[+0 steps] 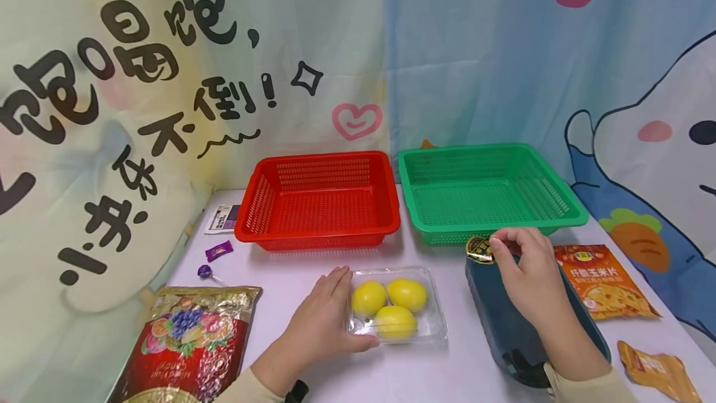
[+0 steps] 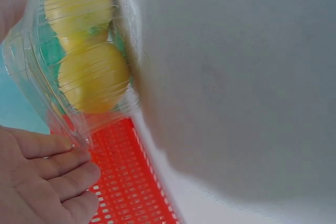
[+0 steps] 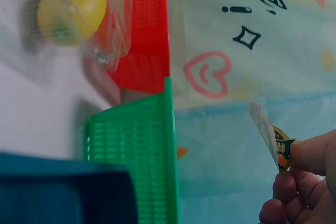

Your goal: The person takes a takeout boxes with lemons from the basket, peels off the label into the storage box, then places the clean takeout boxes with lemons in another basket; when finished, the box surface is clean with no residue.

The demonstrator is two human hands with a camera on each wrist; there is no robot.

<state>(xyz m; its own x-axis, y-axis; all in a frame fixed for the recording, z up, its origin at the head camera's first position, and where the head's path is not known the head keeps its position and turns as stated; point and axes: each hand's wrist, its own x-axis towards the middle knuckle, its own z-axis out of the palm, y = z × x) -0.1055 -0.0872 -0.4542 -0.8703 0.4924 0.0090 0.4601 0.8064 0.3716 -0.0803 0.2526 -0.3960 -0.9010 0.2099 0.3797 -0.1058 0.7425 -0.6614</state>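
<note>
In the head view, a clear plastic box (image 1: pixel 433 322) with three yellow lemons (image 1: pixel 396 322) sits on the table. My left hand (image 1: pixel 324 313) rests along its left side, thumb at the front corner. Fingertips touch the box edge in the left wrist view, where the hand (image 2: pixel 47 177) looks relaxed. Between thumb and forefinger, my right hand (image 1: pixel 528 272) pinches a round black-and-gold sticker (image 1: pixel 479 250) above the far end of a dark blue rounded case (image 1: pixel 503 322). A pale strip (image 3: pixel 264 129) stands up beside the sticker in the right wrist view.
Behind are a red basket (image 1: pixel 319 238) and a green basket (image 1: pixel 498 222). A mixed fruit candy bag (image 1: pixel 190 347), a lollipop (image 1: pixel 205 271), a purple sweet (image 1: pixel 219 251) and a small packet (image 1: pixel 224 219) lie left. An orange snack bag (image 1: pixel 606 285) and an orange-brown packet (image 1: pixel 657 369) lie right.
</note>
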